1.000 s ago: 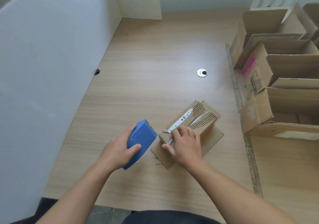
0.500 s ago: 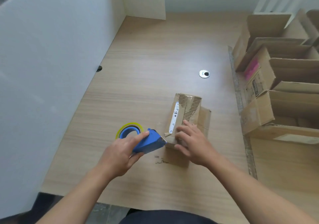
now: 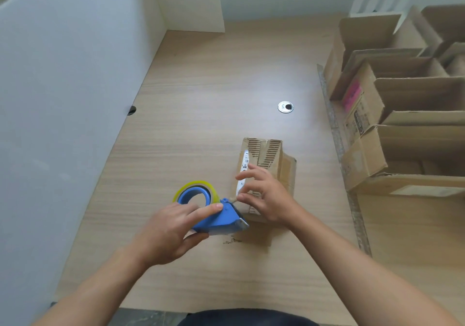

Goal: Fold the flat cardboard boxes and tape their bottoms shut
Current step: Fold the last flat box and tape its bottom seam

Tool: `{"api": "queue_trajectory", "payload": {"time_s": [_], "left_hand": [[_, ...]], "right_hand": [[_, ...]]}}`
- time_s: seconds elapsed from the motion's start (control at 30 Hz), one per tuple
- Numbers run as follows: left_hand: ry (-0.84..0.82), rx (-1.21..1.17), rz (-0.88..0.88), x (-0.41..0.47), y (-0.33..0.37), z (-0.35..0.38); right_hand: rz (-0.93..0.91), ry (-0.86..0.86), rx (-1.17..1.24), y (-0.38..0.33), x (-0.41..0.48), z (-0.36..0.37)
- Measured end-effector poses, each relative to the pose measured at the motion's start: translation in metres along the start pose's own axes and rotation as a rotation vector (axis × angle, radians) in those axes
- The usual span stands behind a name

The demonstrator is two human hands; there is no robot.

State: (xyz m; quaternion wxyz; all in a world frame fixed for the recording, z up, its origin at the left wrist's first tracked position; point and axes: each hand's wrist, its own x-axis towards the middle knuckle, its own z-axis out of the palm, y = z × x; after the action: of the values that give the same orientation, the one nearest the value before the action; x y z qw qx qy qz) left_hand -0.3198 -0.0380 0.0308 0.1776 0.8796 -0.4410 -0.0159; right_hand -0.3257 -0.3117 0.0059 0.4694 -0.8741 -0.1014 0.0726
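The left hand [image 3: 173,230] grips the blue tape dispenser [image 3: 216,221], blade end aimed at the small cardboard box [image 3: 270,154] lying near-centre on the table [image 3: 214,86], likely to start a strip; the right hand [image 3: 266,195] curls over the box's near end (whether pinching tape, I cannot tell), probably steadying it

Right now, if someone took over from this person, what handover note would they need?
Left hand: grips the blue tape dispenser, nose at the small box.
Right hand: fingers curled over the box's near end; pinching tape or not, unclear.
Done: small box folded, flaps closed upward; several folded boxes on the desk, right side.
Left: probably tape this seam.
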Motion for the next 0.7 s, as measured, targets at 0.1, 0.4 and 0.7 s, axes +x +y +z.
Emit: {"api": "queue_trajectory", "payload": {"time_s": [0.1, 0.4, 0.7], "left_hand": [[-0.142, -0.114, -0.124, 0.008, 0.0, -0.012], [-0.534, -0.071, -0.372, 0.037, -0.043, -0.038], [-0.71, -0.127, -0.407, 0.083, -0.056, -0.021]], "right_hand": [[0.048, 0.046, 0.018, 0.004, -0.018, -0.001], [0.551, 0.359, 0.349, 0.05, -0.091, -0.009], [0.645, 0.46, 0.264, 0.055, -0.086, 0.012]]}}
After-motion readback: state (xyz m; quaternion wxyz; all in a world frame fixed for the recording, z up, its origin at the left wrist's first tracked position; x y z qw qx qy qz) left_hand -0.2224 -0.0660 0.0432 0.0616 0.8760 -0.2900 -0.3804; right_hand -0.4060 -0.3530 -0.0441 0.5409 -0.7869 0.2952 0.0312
